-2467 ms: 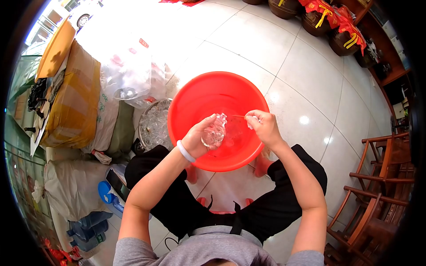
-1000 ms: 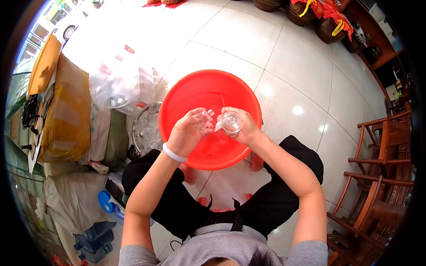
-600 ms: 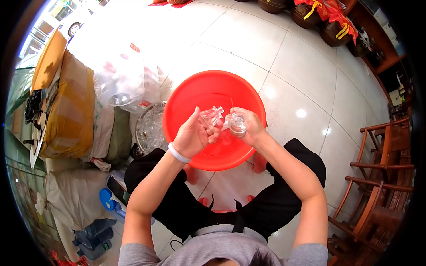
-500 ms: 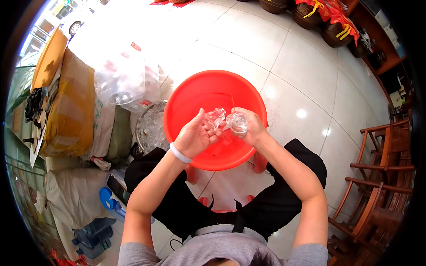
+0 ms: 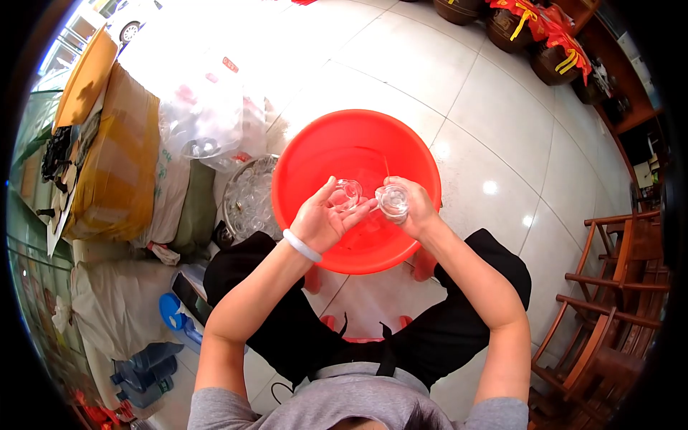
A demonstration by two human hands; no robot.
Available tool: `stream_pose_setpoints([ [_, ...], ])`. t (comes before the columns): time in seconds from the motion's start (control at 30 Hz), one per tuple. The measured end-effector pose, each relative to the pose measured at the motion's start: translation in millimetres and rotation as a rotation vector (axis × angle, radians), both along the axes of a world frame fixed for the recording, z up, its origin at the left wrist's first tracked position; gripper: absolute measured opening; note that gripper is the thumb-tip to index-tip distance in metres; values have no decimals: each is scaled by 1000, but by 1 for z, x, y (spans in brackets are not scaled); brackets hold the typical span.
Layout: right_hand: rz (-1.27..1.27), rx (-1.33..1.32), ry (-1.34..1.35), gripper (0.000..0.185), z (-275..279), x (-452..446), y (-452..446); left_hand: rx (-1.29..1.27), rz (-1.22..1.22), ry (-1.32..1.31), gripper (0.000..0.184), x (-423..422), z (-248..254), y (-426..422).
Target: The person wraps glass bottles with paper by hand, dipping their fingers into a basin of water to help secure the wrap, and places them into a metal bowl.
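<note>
- Left hand (image 5: 320, 223), palm up, loosely cradles one clear glass (image 5: 350, 190) over the red basin (image 5: 315, 147).
- Right hand (image 5: 414, 206) curls around another glass (image 5: 393, 203), thin stick (image 5: 386, 166) poking out.
- I'd keep both glasses low, apart.

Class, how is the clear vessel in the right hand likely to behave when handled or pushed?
The clear vessel looks stiff and possibly fragile, being transparent and glossy like glass. It may slip in the right hand, given its smooth shine. Its round outline suggests it could roll if laid down and pushed.
</note>
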State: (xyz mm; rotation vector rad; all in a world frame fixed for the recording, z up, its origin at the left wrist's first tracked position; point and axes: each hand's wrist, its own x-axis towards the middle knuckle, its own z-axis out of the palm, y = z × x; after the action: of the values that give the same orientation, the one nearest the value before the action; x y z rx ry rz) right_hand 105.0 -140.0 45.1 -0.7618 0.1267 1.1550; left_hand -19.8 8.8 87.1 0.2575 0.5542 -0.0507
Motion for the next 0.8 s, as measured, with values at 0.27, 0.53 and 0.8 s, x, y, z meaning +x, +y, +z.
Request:
stream_pose_setpoints([
  [0.27,-33,-72,17,19,6,-2,0,61,-20,9,29,1,4,-2],
  [0.53,-99,-119,-75,20,9,-4,3,287,-71,-63,30,0,-4,-3],
  [0.8,-235,-222,-322,13,4,-7,4,556,-45,-87,25,0,0,-13],
])
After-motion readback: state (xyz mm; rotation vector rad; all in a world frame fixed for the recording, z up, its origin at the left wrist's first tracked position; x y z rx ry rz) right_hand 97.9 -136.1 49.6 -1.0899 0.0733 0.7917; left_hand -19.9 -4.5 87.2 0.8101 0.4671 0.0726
